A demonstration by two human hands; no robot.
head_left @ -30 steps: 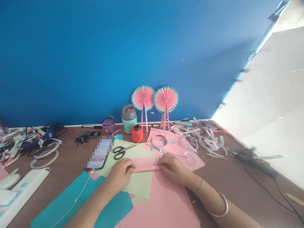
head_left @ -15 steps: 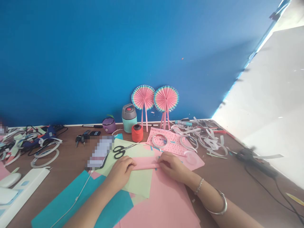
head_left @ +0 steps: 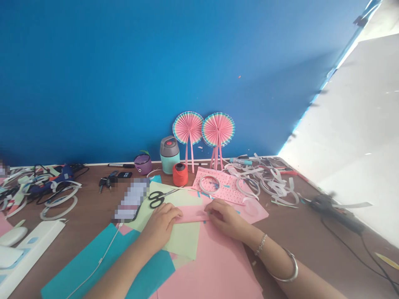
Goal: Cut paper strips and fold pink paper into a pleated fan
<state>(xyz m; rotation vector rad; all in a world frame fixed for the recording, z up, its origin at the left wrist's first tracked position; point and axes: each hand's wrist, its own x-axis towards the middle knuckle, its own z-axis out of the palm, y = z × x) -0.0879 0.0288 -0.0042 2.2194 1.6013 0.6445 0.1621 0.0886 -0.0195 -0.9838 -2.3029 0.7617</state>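
A narrow folded strip of pink paper (head_left: 191,214) lies across the sheets in front of me. At its left end my left hand (head_left: 162,222) is closed, fingers curled over the paper. My right hand (head_left: 223,218) pinches the right end, thumb and fingers together. Beneath are a pale green sheet (head_left: 183,241), a large pink sheet (head_left: 215,265) and a teal sheet (head_left: 90,257). Black-handled scissors (head_left: 157,199) lie just beyond my left hand. Past my right hand is a roll of tape (head_left: 209,185) on a patterned pink sheet (head_left: 230,185).
Two round pleated paper fans (head_left: 218,129) lean on the blue wall. Before it stand a teal jar (head_left: 170,160), a red thread spool (head_left: 180,174) and a purple pot (head_left: 143,164). A phone (head_left: 132,201) with a cable, a power strip (head_left: 34,249) and white strip scraps (head_left: 277,185) lie around.
My left hand has shifted slightly right along the pink strip, its fingers reaching a little farther over it. My right hand has barely moved, and the other things stay put.
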